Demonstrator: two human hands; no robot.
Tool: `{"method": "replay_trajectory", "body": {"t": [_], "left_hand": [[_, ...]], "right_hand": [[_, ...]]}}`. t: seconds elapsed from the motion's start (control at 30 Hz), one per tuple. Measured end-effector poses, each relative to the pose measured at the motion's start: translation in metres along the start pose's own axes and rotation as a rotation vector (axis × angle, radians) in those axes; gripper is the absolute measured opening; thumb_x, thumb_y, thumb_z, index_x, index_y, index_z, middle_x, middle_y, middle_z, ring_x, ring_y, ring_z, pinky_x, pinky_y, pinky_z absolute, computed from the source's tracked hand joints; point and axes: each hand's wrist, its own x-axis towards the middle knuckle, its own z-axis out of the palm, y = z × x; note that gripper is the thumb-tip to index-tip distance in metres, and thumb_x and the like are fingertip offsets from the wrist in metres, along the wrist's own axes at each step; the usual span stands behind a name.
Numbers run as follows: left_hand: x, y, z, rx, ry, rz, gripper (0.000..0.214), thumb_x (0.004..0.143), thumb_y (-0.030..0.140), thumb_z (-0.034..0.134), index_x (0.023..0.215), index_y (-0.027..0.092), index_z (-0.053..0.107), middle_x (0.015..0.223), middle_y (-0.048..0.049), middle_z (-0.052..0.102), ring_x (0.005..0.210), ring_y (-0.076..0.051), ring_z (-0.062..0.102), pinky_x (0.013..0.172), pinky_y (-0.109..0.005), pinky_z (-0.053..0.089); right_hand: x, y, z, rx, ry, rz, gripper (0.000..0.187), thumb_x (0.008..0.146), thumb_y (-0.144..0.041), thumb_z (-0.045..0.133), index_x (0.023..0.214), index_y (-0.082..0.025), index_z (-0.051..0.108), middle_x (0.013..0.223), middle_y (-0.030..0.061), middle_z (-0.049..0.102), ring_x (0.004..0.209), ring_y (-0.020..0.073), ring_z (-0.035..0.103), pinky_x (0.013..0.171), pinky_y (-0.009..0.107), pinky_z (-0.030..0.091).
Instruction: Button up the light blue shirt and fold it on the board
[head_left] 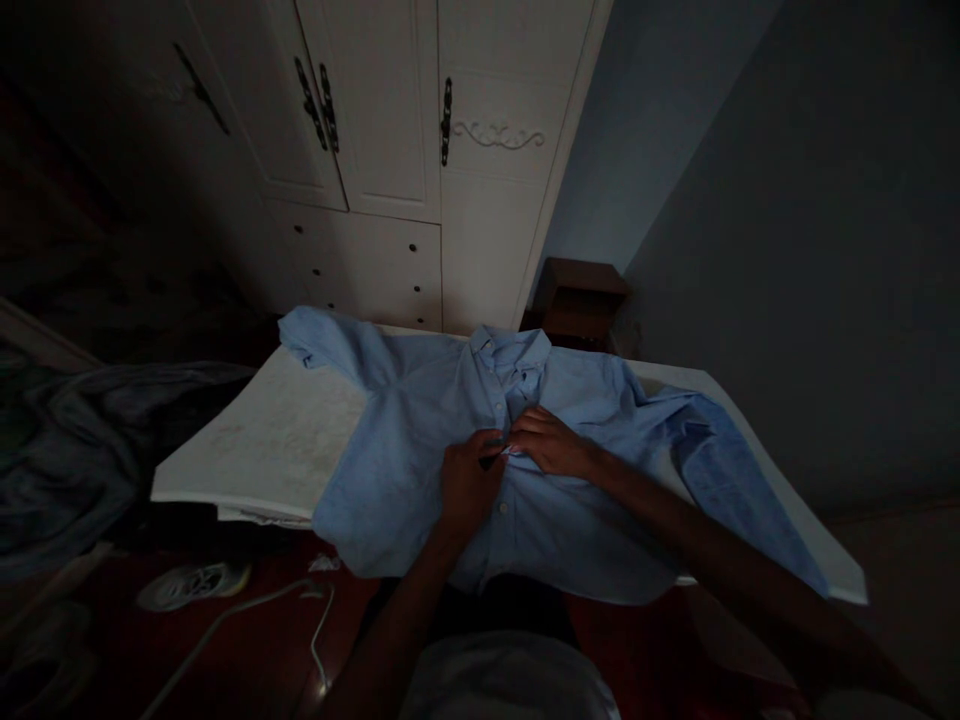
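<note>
Nearby, white wardrobe (pixel 386 150) beyond shirt (pixel 409 430).

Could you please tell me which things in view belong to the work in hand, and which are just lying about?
In use:
light blue shirt, its buttoned front between the fingers of the left hand and right hand
white tabletop under it

Lying about:
shoe on the floor
pale cord near it
rumpled dark cloth, far left

Long white table (pixel 277 430) bearing a light-blue button-front cloth shirt (pixel 405 430)
The shirt lies spread, hem reaching past the near edge.
</note>
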Motion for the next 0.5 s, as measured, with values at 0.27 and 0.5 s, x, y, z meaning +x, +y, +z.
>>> {"method": "replay_trajectory", "body": {"t": [0.27,0.5], "left_hand": [[0.002,-0.004,0.001,-0.011,0.015,0.016,0.027,0.079,0.011,0.068,0.102,0.025,0.065,0.091,0.0004,0.077,0.089,-0.018,0.073,0.086,-0.034,0.056],[0.004,-0.006,0.003,-0.034,0.043,-0.002,0.025,0.079,0.012,0.068,0.1,0.023,0.065,0.091,-0.0002,0.076,0.086,-0.016,0.073,0.084,-0.032,0.057]], "right_hand": [[0.0,0.002,0.002,0.02,-0.027,0.012,0.019,0.096,-0.018,0.046,0.088,-0.019,0.063,0.087,0.0051,0.063,0.082,0.0171,0.052,0.078,0.032,0.04],[0.005,-0.009,-0.01,0.036,0.015,0.06,0.021,0.098,-0.02,0.046,0.11,-0.017,0.062,0.1,0.0087,0.066,0.093,0.0192,0.057,0.084,0.035,0.047]]}}
